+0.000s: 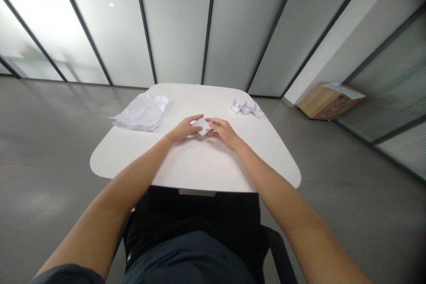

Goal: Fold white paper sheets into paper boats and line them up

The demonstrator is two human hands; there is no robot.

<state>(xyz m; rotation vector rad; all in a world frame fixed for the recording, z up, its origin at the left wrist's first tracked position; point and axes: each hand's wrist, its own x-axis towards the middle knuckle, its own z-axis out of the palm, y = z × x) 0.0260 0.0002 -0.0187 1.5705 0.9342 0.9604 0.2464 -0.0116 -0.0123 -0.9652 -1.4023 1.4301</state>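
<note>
A small folded white paper piece [203, 126] stands at the middle of the white table [186, 164], pinched between both hands. My left hand [184, 128] holds its left side with the fingers on the paper. My right hand [222, 131] presses on its right side. Much of the piece is hidden by my fingers. To the left lies a creased, unfolded sheet of white paper [142, 112]. At the far right of the tabletop sits a row of folded white paper shapes [246, 107].
The rounded white table stands on a grey floor, with frosted glass panels behind it. A low wooden cabinet [328, 101] with papers on top stands at the right by the wall. My lap and a dark chair [279, 253] lie below the table's near edge.
</note>
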